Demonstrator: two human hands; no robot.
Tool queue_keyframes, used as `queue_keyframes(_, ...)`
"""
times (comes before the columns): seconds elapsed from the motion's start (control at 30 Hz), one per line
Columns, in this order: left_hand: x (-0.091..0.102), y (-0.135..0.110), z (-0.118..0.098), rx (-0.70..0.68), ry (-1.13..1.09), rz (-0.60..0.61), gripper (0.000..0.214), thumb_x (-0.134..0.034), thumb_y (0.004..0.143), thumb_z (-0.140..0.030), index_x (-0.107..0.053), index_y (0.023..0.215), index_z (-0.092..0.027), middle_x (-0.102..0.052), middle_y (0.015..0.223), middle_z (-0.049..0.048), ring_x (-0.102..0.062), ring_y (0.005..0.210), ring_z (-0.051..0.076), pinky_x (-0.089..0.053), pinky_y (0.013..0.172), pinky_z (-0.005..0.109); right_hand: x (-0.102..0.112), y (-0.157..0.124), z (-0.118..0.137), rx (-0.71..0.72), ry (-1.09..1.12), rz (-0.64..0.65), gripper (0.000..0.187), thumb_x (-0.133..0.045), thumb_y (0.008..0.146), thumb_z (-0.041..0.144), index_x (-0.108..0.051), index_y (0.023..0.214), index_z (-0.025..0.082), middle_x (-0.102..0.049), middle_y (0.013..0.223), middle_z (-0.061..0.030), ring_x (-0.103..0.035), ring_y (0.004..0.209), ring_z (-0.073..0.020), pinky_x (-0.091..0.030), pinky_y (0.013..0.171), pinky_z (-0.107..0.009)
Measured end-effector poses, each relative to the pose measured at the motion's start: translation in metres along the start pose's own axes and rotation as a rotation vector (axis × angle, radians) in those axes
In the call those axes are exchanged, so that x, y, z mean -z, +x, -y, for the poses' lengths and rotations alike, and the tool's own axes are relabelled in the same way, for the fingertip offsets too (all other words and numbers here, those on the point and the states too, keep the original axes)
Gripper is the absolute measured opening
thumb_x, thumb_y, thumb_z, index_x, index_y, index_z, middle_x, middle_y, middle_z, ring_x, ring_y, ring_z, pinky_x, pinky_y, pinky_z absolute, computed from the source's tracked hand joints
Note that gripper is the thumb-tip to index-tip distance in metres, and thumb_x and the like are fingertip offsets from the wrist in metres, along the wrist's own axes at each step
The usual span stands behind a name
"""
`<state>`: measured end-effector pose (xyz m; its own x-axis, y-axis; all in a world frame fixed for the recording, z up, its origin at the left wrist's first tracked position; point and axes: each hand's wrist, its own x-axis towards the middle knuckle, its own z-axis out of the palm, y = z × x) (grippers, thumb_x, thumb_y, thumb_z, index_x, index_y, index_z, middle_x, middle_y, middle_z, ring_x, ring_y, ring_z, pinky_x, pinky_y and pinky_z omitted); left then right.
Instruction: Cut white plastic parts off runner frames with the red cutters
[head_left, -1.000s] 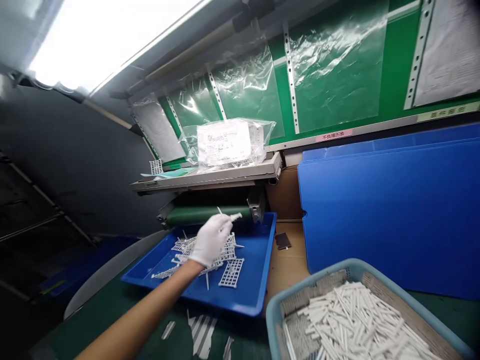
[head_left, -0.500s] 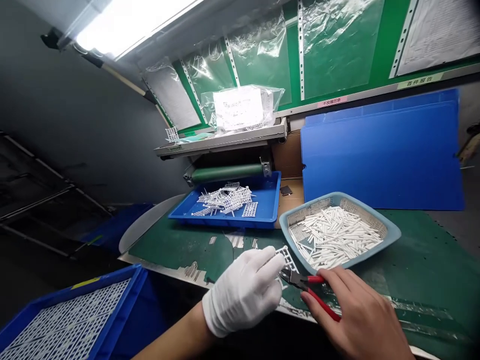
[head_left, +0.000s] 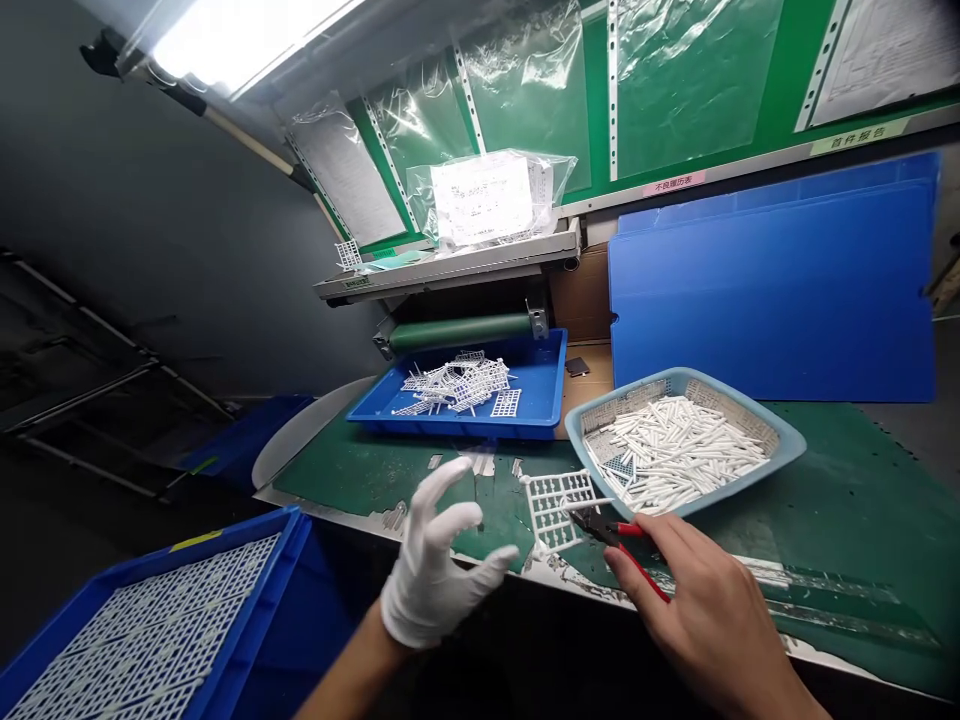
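My left hand [head_left: 439, 565], in a white cotton glove, hangs open above the mat's front edge with its fingers spread, holding nothing. A white plastic lattice piece [head_left: 551, 510] lies on the green mat [head_left: 495, 520] just right of that hand. The jaws of red-handled side cutters [head_left: 600, 527], gripped in my bare right hand [head_left: 705, 600], sit at the lattice's right edge. A light blue basket [head_left: 675, 440] of white plastic sticks stands just beyond the cutters.
A blue tray [head_left: 457, 390] of tangled white plastic frames stands at the mat's back. A blue crate [head_left: 150, 620] with perforated white sheets sits low at left. Blue corrugated boards [head_left: 772, 290] lean at right, below a shelf [head_left: 450, 270] bearing a plastic bag [head_left: 487, 200].
My left hand has let go of the lattice piece, moved left and opened. The lattice now lies on the mat. The cutters stay in my right hand, and the view has shifted slightly.
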<state>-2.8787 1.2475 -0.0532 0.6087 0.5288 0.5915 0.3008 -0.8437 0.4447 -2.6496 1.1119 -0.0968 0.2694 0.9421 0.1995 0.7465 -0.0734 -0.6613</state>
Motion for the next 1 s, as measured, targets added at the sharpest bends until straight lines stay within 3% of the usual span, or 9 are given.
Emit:
queue_keyframes(0.13, -0.045, -0.026, -0.023, 0.342, -0.520, -0.131, 0.061, -0.071, 0.077, -0.063, -0.040, 0.118, -0.031, -0.038, 0.147, 0.0166, -0.047, 0.134, 0.034, -0.046, 0.103, 0.060, -0.014, -0.007, 0.013, -0.057, 0.208, 0.149, 0.030, -0.052, 0.098, 0.053, -0.064, 0.104, 0.027, -0.068, 0.092, -0.0010, -0.067, 0.082, -0.0180, -0.054, 0.066, -0.026)
queue_keyframes(0.3, -0.080, -0.021, -0.040, 0.552, -0.691, -0.352, 0.043, -0.065, 0.084, -0.061, -0.047, 0.107, -0.031, -0.063, 0.115, 0.0097, -0.064, 0.109, 0.027, -0.054, 0.091, 0.050, -0.025, -0.017, 0.033, -0.118, 0.297, 0.183, 0.033, -0.049, 0.099, 0.054, -0.064, 0.100, 0.024, -0.066, 0.089, -0.0034, -0.066, 0.079, -0.0191, -0.054, 0.063, -0.027)
queue_keyframes(0.4, -0.076, -0.021, -0.041, 0.633, -0.783, -0.396, 0.042, -0.068, 0.081, -0.061, -0.051, 0.101, -0.028, -0.066, 0.112, 0.0086, -0.066, 0.102, 0.026, -0.056, 0.090, 0.048, -0.030, -0.023, 0.038, -0.113, 0.242, 0.124, 0.033, -0.050, 0.099, 0.054, -0.061, 0.104, 0.023, -0.065, 0.094, -0.0043, -0.065, 0.085, -0.0201, -0.054, 0.068, -0.029)
queue_keyframes(0.5, -0.065, -0.022, -0.045, 0.748, -0.932, -0.398, 0.046, -0.063, 0.083, -0.065, -0.053, 0.102, -0.025, -0.069, 0.098, 0.0080, -0.068, 0.082, 0.022, -0.059, 0.074, 0.039, -0.036, -0.025, 0.037, -0.015, 0.105, -0.002, 0.039, -0.052, 0.098, 0.054, -0.058, 0.114, 0.019, -0.064, 0.103, -0.0090, -0.062, 0.095, -0.0247, -0.052, 0.080, -0.037)
queue_keyframes(0.63, -0.046, -0.018, -0.050, 0.966, -1.129, -0.261, 0.046, -0.057, 0.088, -0.065, -0.046, 0.108, -0.025, -0.070, 0.093, 0.0072, -0.068, 0.072, 0.019, -0.057, 0.064, 0.033, -0.037, -0.013, 0.023, 0.231, -0.082, -0.114, 0.046, -0.060, 0.094, 0.049, -0.055, 0.122, 0.013, -0.062, 0.109, -0.0154, -0.059, 0.100, -0.0301, -0.048, 0.087, -0.044)
queue_keyframes(0.73, -0.033, -0.015, -0.046, 1.108, -1.261, -0.114, 0.043, -0.054, 0.091, -0.062, -0.042, 0.116, -0.029, -0.070, 0.103, 0.0085, -0.070, 0.073, 0.019, -0.057, 0.062, 0.032, -0.028, 0.004, 0.011, 0.415, -0.154, -0.084, 0.050, -0.065, 0.091, 0.047, -0.053, 0.123, 0.010, -0.061, 0.111, -0.0171, -0.057, 0.104, -0.0323, -0.046, 0.092, -0.047)
queue_keyframes(0.8, -0.029, -0.018, -0.041, 1.117, -1.279, 0.011, 0.047, -0.051, 0.092, -0.063, -0.043, 0.123, -0.029, -0.066, 0.120, 0.0134, -0.071, 0.080, 0.022, -0.059, 0.066, 0.036, -0.021, 0.013, 0.006, 0.456, -0.143, -0.043, 0.047, -0.065, 0.092, 0.047, -0.055, 0.120, 0.011, -0.062, 0.110, -0.0156, -0.058, 0.104, -0.0312, -0.047, 0.090, -0.044)
queue_keyframes(0.87, -0.030, -0.023, -0.036, 1.000, -1.224, 0.053, 0.064, -0.056, 0.084, -0.072, -0.042, 0.132, -0.030, -0.051, 0.143, 0.0173, -0.070, 0.099, 0.029, -0.059, 0.080, 0.046, -0.015, 0.018, 0.006, 0.376, -0.058, 0.018, 0.039, -0.059, 0.095, 0.048, -0.056, 0.116, 0.015, -0.063, 0.107, -0.0114, -0.060, 0.099, -0.0265, -0.049, 0.083, -0.038)
queue_keyframes(1.0, -0.045, -0.034, -0.036, 0.657, -1.010, -0.087, 0.102, -0.082, 0.056, -0.072, -0.036, 0.138, -0.031, -0.032, 0.158, 0.0157, -0.044, 0.137, 0.039, -0.040, 0.110, 0.057, -0.014, 0.015, 0.013, 0.102, 0.151, 0.163, 0.029, -0.050, 0.100, 0.050, -0.059, 0.110, 0.024, -0.063, 0.100, -0.0037, -0.062, 0.090, -0.0189, -0.049, 0.074, -0.031)
